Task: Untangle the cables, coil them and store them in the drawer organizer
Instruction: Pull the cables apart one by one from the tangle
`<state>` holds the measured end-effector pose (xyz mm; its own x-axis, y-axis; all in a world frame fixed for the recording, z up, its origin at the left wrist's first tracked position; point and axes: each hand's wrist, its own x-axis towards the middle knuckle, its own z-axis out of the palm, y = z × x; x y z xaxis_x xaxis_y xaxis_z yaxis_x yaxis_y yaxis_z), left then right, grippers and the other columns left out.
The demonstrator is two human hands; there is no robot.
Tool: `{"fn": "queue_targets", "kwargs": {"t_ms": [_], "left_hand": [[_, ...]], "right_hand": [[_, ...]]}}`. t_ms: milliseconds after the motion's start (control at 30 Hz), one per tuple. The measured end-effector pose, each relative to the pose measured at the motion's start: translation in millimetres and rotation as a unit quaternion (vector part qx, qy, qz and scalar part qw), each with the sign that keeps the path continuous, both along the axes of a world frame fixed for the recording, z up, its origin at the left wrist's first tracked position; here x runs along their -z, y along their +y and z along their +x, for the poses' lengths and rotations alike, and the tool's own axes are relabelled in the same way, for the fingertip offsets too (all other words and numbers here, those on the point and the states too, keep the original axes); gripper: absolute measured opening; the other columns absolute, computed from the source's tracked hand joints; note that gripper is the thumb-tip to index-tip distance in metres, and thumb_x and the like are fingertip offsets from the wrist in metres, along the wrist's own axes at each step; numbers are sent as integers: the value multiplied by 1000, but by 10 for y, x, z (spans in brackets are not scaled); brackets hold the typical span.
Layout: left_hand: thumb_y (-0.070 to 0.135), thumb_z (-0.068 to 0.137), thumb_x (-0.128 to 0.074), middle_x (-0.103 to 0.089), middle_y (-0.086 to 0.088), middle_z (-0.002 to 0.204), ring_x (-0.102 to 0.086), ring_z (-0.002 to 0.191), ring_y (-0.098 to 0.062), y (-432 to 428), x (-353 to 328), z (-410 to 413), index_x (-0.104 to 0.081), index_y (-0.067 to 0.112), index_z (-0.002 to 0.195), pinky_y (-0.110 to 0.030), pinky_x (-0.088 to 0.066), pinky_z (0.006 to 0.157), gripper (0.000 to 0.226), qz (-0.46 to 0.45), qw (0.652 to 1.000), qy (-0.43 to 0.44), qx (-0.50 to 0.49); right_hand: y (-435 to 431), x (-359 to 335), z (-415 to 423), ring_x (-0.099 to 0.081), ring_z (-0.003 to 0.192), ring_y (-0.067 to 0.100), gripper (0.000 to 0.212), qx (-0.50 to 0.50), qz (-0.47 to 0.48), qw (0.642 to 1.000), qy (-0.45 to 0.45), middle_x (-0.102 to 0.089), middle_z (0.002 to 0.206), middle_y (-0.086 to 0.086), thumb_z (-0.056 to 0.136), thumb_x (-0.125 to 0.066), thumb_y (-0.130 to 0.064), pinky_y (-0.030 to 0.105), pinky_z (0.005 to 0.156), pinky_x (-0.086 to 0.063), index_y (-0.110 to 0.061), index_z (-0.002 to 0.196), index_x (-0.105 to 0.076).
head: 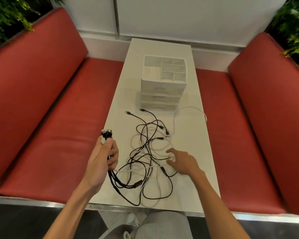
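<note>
A tangle of black and white cables (148,152) sprawls over the near half of the white table (188,135). My left hand (104,157) grips a bundle of cable ends (107,134) at the table's left edge, plugs sticking up above the fist and cords trailing down into the tangle. My right hand (181,161) lies over the tangle's right side with fingers spread, fingertips touching white strands. The white drawer organizer (163,83) stands beyond the cables, its top tray divided into compartments and its stacked drawers closed.
One white cable (190,110) loops out to the table's right edge. Red padded benches (59,126) flank the table on both sides. A white wall stands behind, with green plants (9,16) in the upper corners.
</note>
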<state>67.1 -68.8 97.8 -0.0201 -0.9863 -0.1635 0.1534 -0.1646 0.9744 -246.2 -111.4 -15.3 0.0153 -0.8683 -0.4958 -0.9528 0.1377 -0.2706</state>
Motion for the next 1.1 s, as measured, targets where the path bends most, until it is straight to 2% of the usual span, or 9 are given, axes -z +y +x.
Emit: {"fn": "queue_targets", "kwargs": {"t_ms": [67, 300, 467, 600, 667, 800, 933, 1033, 1100], "left_hand": [[32, 115, -39, -30, 3, 73, -19, 57, -13, 47, 16, 7, -37, 18, 87, -22, -22, 46, 32, 3, 1000, -7, 0], [29, 115, -38, -30, 1, 72, -21, 54, -10, 176, 24, 75, -36, 15, 87, -19, -24, 44, 31, 7, 1000, -10, -14], [29, 114, -40, -31, 5, 71, -22, 53, -8, 190, -4, 116, -38, 17, 87, -21, -20, 44, 30, 22, 999, -5, -38], [30, 114, -39, -30, 4, 71, -22, 54, -9, 171, -7, 76, -38, 16, 89, -21, -20, 45, 30, 21, 999, 4, -34], [31, 114, -39, -30, 4, 71, -21, 54, -9, 161, -19, 36, -40, 14, 93, -21, -19, 45, 27, 14, 1000, 6, -26], [30, 114, -38, -29, 4, 71, -21, 54, -9, 141, -39, -46, -43, 13, 96, -24, -17, 47, 26, 7, 1000, 11, -20], [30, 115, -39, -29, 4, 71, -19, 56, -11, 125, -16, -108, -39, 19, 85, -29, -13, 49, 32, 11, 1000, 24, -11], [38, 111, -45, -30, 4, 70, -19, 56, -11, 127, 37, -149, -40, 21, 83, -26, -15, 47, 34, 18, 999, 28, 5], [40, 111, -44, -30, 4, 70, -19, 55, -11, 133, 97, -185, -40, 20, 84, -23, -19, 46, 33, 24, 999, 22, 17]], "right_hand": [[37, 216, 56, -66, 118, 29, 48, 11, 31, 999, 4, -67, 132, 5, 102, -59, -49, 42, 93, -55, -42, 148, -47], [6, 314, 97, -65, 98, 30, 15, 89, -70, 994, 10, -66, 111, 9, 100, -58, -23, 38, 77, -54, -17, 113, -61], [-59, -287, 8, -70, 89, 30, 18, 133, -171, 975, -58, -78, 99, 8, 97, -65, -14, 31, 70, -45, -16, 110, -77], [-5, -923, -42, -58, 65, 8, 10, 155, -210, 958, -117, -70, 79, -8, 100, -68, -21, 19, 55, -36, -22, 97, -77], [55, -1170, -73, -59, 68, 11, 13, 183, -220, 947, -143, -68, 77, -8, 100, -64, -23, 24, 55, -37, -24, 93, -75], [213, -1273, -244, -57, 81, 24, 17, 248, -223, 939, -87, -68, 83, 3, 98, -55, -25, 35, 61, -42, -21, 89, -68], [381, -872, -426, -64, 95, 35, 23, 288, -164, 942, -49, -70, 97, 9, 96, -63, -39, 41, 78, -53, -15, 94, -66], [550, -403, -360, -63, 110, 36, 45, 257, -105, 958, -65, -63, 125, 16, 95, -72, -48, 39, 88, -49, -10, 117, -63], [709, -139, -287, -59, 118, 33, 73, 239, -31, 966, -90, -50, 136, 12, 86, -74, -71, 41, 99, -50, -14, 129, -57]]}}
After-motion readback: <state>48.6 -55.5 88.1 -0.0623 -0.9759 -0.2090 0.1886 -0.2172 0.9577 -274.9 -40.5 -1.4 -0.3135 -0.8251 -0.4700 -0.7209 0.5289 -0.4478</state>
